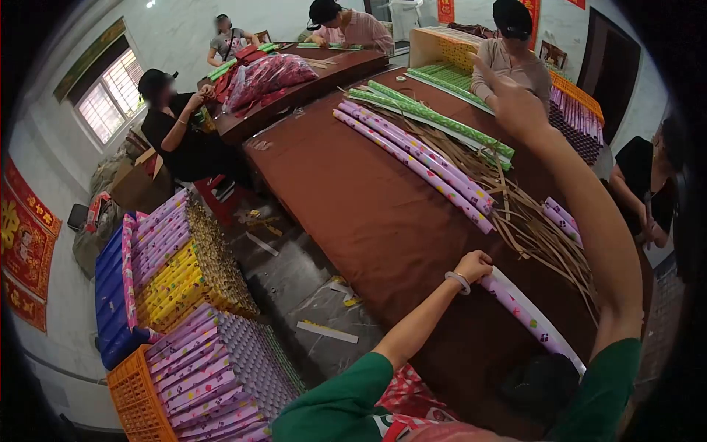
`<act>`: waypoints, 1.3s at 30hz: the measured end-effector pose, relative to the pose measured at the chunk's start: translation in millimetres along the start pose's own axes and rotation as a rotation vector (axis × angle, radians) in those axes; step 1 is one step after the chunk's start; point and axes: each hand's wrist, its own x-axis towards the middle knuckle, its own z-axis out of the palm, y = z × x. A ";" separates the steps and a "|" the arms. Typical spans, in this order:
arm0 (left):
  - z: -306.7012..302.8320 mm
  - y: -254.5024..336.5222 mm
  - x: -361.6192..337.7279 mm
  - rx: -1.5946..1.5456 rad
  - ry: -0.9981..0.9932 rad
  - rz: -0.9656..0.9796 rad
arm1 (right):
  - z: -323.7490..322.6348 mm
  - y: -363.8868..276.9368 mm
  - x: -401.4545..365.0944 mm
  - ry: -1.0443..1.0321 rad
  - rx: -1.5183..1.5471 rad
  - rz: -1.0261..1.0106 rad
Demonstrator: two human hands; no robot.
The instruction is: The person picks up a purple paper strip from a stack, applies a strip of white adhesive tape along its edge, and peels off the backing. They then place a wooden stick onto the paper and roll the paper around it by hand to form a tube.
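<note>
My left hand (473, 266), with a bracelet at the wrist, has its fingers closed on the near-left end of a purple patterned strip (526, 313) that lies along the front of the brown table (331, 191). My right hand (512, 99) is raised over the far right side of the table, its fingers apart and blurred, with nothing seen in it. Beyond my left hand lie several long purple patterned tubes (420, 163). Green patterned tubes (434, 121) rest behind them, and thin brown strips (530, 221) are scattered alongside.
Stacks of purple and yellow tubes (173, 272) stand at the left, near an orange crate (138, 394). Co-workers sit around the tables, one in black (173, 132) at the left. Pink bags (269, 81) lie on the far table. Scraps litter the floor.
</note>
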 end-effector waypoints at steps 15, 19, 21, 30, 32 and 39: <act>-5.1 9.1 -2.2 0.108 -0.073 -0.064 | -15.3 89.7 -43.1 -0.492 -0.286 0.703; -2.7 13.0 -5.2 0.129 -0.051 -0.060 | -10.3 89.8 -31.8 -0.396 -0.257 0.450; -2.3 0.9 0.5 0.056 -0.035 -0.018 | -20.3 40.7 -4.5 -0.297 -0.140 0.361; -0.9 -0.4 1.0 0.032 0.008 -0.001 | -44.6 -137.5 35.0 0.241 0.005 -0.348; -0.7 4.7 -1.8 0.019 0.004 -0.016 | -52.9 -156.1 13.4 0.242 0.036 -0.410; -1.9 -49.5 40.5 0.134 -0.032 0.156 | -15.7 -83.2 -149.6 -0.128 -0.010 -0.859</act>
